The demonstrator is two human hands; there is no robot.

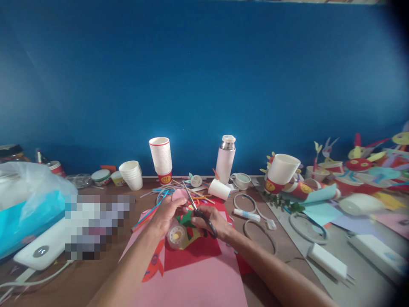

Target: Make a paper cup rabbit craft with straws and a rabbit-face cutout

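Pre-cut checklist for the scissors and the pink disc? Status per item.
1. Left hand holds pink paper disc: ok.
2. Right hand grips black-handled scissors: ok.
3. Scissor blades at the disc's edge: ok.
4. Paper between the scissor blades: cannot tell.
5. Left hand clear of the scissor blades: cannot tell; they sit very close in this view.
6. Roll of clear tape on red paper, below the hands: ok.
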